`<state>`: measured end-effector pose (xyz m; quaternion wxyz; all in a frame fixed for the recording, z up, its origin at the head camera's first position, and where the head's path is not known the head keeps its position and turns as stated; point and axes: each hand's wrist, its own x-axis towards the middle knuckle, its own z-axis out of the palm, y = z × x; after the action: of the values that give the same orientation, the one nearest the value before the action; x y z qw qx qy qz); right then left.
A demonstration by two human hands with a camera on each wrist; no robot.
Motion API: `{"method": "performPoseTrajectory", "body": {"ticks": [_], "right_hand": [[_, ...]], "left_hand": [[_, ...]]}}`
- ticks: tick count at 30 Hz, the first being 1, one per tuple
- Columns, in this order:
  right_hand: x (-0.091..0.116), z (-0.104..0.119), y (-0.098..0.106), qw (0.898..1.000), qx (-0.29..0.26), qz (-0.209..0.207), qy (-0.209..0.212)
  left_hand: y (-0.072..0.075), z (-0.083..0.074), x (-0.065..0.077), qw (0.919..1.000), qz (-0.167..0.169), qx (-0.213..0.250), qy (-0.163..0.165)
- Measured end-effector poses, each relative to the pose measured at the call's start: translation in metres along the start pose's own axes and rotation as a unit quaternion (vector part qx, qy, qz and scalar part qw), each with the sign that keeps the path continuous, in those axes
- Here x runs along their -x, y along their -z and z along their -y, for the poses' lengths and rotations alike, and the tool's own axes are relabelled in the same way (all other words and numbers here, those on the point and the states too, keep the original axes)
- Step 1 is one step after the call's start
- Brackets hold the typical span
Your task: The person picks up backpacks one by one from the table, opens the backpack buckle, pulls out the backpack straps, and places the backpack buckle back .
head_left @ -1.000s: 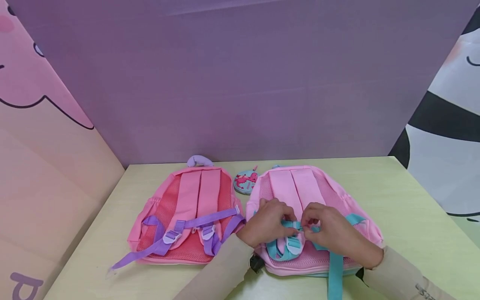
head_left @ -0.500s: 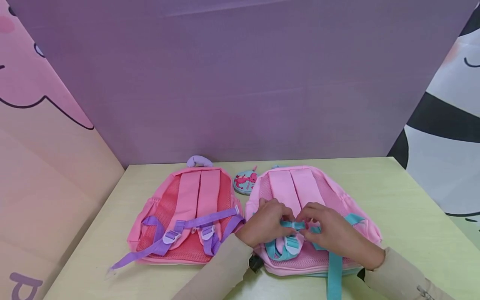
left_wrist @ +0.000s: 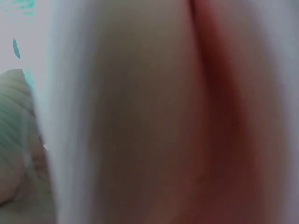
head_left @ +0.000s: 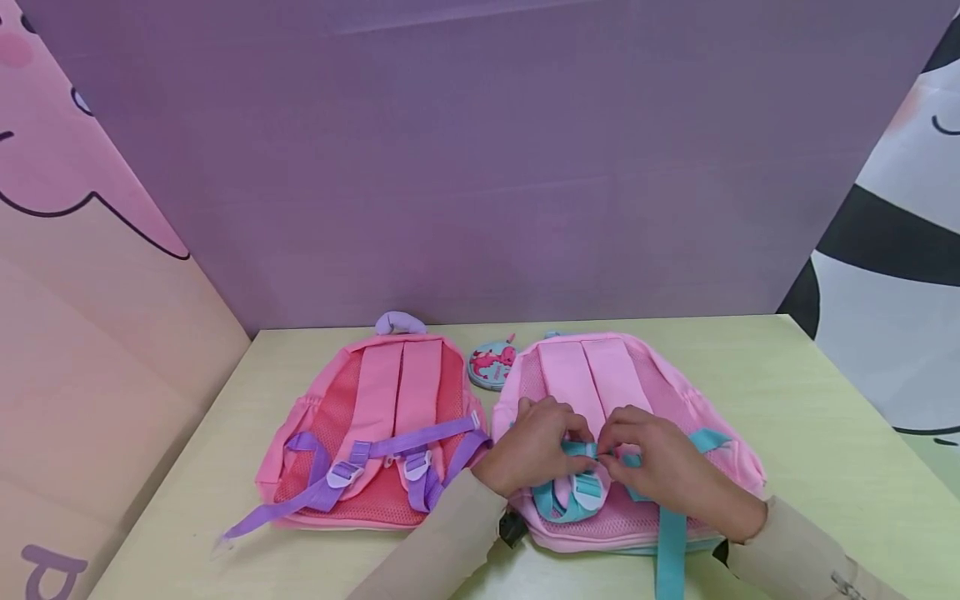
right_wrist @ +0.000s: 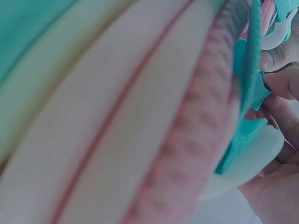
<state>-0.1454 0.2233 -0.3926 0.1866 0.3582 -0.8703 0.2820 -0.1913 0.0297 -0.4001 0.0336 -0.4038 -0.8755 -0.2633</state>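
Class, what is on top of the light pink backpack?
Teal straps with a buckle, the left hand and right hand pinching them. Strap parts under the hands cannot be seen.

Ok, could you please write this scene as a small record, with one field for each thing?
Left hand: pinches a teal strap
Right hand: pinches the same strap, close to the left hand
Pink bag: lies back side up beneath both hands
Coral bag: left of the pink bag, purple straps across it
Pouch: between the bags, near their tops
Table: pale, under both bags
Left wrist view: mostly blurred
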Motion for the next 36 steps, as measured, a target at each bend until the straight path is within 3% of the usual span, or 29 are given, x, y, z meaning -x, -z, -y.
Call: {"method": "performPoseTrajectory", "body": {"ticks": [12, 22, 30, 36], "right_hand": [[0.0044, 0.0004, 0.0031, 1.0, 0.0, -0.012, -0.018], [0.0085, -0.0001, 0.0045, 0.999, 0.004, -0.017, -0.041], [0.0038, 0.0005, 0.0029, 0.998, 0.0, 0.026, -0.054], [0.0016, 0.0004, -0.0015, 0.998, -0.003, 0.028, -0.049]], "left_hand": [[0.0001, -0.0004, -0.0004, 0.9996, 0.01, 0.021, 0.015], [-0.0002, 0.001, 0.0001, 0.9999, 0.007, 0.014, -0.003], [0.0005, 0.0012, -0.0004, 0.9997, 0.016, -0.017, -0.011], [0.0002, 0.001, -0.0006, 0.9996, 0.021, -0.019, -0.005]]}}
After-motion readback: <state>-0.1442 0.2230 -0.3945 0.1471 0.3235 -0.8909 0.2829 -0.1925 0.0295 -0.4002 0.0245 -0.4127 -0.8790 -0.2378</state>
